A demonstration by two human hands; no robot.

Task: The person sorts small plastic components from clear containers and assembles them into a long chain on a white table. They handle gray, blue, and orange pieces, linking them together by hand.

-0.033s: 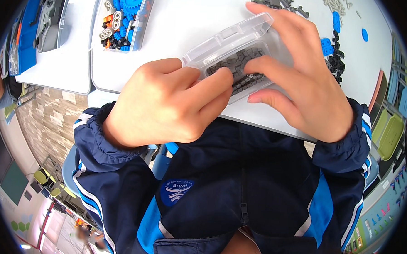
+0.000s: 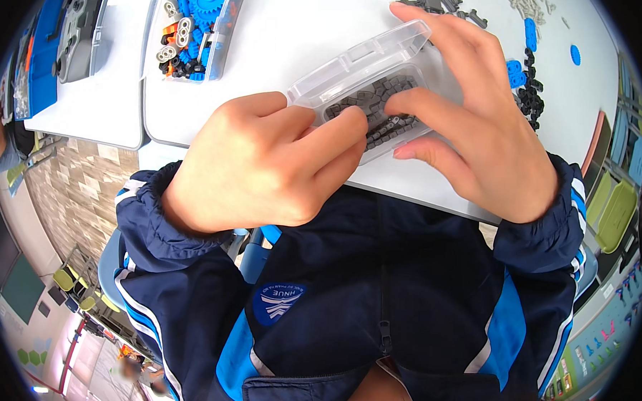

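A clear plastic box [image 2: 369, 158] with its lid [image 2: 363, 59] raised lies on the white table in front of me. Small dark grey connector pieces [image 2: 372, 99] fill it. My left hand [image 2: 273, 155] is closed on the box's left end, its fingers curled over the wall; the thumb is hidden. From the right, my right hand [image 2: 475, 114] reaches over the box with its fingers spread. Its bent index fingertip touches or hovers just above the pieces, and the thumb stands apart near the front wall. Nothing shows between them.
A clear container [image 2: 224, 31] of blue, orange, grey and black building parts stands at the far left. Black joined parts [image 2: 532, 98] and blue pieces [image 2: 515, 74] lie right of my right hand. Pale small pieces [image 2: 530, 9] and dark grey parts [image 2: 444, 1] are farther back.
My right thumb and fingers have shifted very slightly; the box and my left hand look the same.
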